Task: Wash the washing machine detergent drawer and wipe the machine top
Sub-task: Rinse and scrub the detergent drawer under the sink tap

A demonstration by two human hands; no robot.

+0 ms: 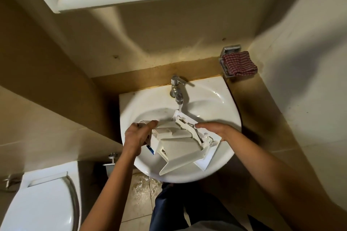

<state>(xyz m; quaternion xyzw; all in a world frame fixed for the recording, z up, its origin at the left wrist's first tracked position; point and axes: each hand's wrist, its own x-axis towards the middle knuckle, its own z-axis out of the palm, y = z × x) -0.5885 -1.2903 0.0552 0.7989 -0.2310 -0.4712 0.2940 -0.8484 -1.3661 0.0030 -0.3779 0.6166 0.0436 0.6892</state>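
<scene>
Gripping the detergent drawer [180, 144] by its left end, the left hand [137, 137] holds it over the sink [216, 99] at centre frame, under the running tap [176, 90], while the right hand [212, 131] lies straight-fingered against its right edge.

No legible text, brand or number anywhere I can see in the head view. The only candidate is a blue patch [150, 149] on the detergent drawer [180, 148], just beside the left hand [136, 137]. It's too small and blurred for me to tell whether it carries print.
</scene>
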